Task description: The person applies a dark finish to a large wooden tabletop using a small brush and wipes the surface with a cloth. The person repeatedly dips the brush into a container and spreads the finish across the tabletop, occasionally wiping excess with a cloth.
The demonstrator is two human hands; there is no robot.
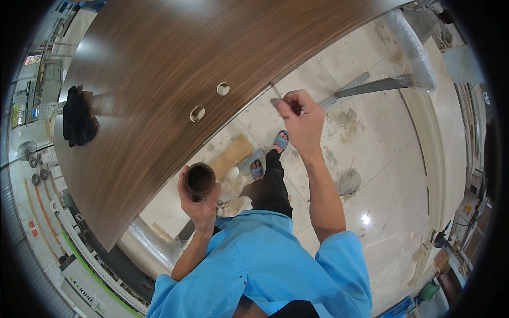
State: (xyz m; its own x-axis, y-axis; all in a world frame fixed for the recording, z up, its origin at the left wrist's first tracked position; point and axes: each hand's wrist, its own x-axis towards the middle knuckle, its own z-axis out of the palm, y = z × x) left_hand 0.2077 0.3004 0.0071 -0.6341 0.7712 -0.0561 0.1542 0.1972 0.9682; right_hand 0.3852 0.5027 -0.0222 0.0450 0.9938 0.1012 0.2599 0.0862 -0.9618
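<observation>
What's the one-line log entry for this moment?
left hand: holds brown cup | right hand: small brush at edge of wood panel | panel: two holes, black cloth

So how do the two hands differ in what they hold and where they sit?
The left hand is low, near the blue shirt, wrapped around a small dark round cup; the right hand is stretched out further, at the wooden panel's edge, pinching something thin, maybe a brush. Both are bare and closed on something.
</observation>
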